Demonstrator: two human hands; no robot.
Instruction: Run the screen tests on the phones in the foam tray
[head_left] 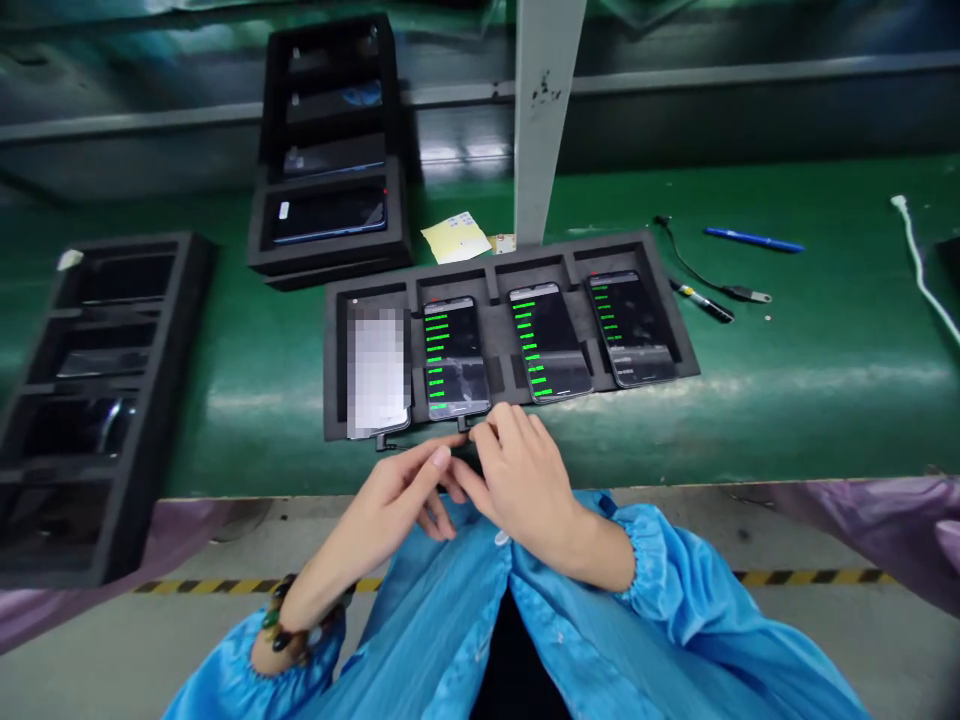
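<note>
our blue jacket (600, 620) fills the bottom centre; our left hand (401, 485) curls, our right hand (525, 470) bunches near a plug (463, 424); whether either grips, we cannot tell; four phones (457, 365) fill the mid-frame tray (331, 375).

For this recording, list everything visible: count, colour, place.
Front tray: 1, dark grey, centre
Phones: 4, three black, one pixelated white, front tray
Plugs: 2, black, by left phones
Left tray: 1, dark grey, left
Back trays: count unclear, dark grey, behind
Dark devices: count unclear, black, left and back trays
Bench: 1, green, throughout
Post: 1, grey, upper centre
Paper: 1, yellow, by post
Pens: 2, blue and black, right
Cables: 2, black and white, right
Bracelet: 1, multicoloured, left wrist
Jacket: 1, blue, bottom
Left hand, right hand: 1 each, bare, below tray
</note>
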